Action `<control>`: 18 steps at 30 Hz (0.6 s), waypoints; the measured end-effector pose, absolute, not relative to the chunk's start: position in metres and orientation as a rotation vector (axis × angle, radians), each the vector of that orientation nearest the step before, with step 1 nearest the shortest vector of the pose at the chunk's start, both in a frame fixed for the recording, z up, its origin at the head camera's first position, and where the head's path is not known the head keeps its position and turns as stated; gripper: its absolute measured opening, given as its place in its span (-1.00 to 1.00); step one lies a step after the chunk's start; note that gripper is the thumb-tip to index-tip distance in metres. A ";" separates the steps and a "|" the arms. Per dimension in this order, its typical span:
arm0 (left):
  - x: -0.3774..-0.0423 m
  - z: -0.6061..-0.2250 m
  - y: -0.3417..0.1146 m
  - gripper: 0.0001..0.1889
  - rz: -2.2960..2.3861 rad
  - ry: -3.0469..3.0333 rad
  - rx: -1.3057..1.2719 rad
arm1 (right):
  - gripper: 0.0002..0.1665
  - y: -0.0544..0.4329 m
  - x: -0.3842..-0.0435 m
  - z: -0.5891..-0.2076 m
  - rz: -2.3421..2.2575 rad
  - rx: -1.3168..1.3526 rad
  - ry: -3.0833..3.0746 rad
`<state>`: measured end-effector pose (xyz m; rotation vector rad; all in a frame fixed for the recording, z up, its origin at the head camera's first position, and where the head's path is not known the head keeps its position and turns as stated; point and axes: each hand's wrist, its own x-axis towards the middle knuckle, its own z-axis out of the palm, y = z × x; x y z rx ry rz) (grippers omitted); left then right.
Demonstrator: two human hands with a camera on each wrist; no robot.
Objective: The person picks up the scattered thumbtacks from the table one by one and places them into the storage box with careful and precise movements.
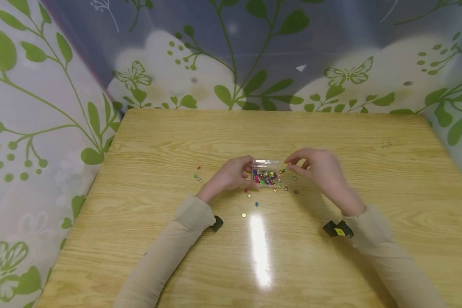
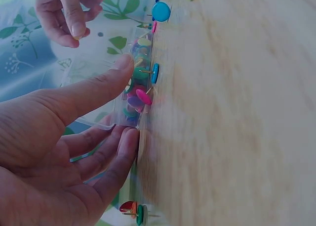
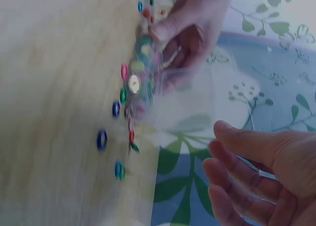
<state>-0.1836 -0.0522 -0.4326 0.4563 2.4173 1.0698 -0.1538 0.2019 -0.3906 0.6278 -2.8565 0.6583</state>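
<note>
A small clear plastic box [image 1: 253,170] with its lid raised stands on the table, full of colorful thumbtacks [image 1: 266,177]. My left hand [image 1: 231,174] grips its left end, thumb along the front and fingers behind. Just right of the box, my right hand [image 1: 320,167] is raised, thumb and index fingertips together on a tiny yellow thumbtack [image 2: 77,37], mostly hidden by the fingers. Loose thumbtacks lie about the box, among them a blue one [image 1: 256,204] in front and a dark-rimmed one [image 1: 296,192] to the right. In the right wrist view, the transparent lid [image 3: 185,100] stands upright.
The wooden table [image 1: 169,141] meets a leaf-patterned wall covering [image 1: 200,64] at the back and left. A few more thumbtacks [image 1: 198,178] lie left of my left hand, and a yellow one [image 1: 244,215] lies nearer the front.
</note>
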 end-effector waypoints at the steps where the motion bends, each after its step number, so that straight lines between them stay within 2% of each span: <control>1: -0.184 -0.433 -0.052 -0.19 1.071 2.418 0.457 | -0.88 0.199 -0.153 -0.391 0.651 0.646 -2.848; 8: -0.183 -0.431 -0.052 -0.30 1.089 2.411 0.473 | -0.87 0.183 -0.148 -0.396 0.656 0.700 -2.853; 18: -0.182 -0.430 -0.053 -0.31 1.080 2.422 0.485 | -0.83 0.175 -0.148 -0.401 0.679 0.720 -2.852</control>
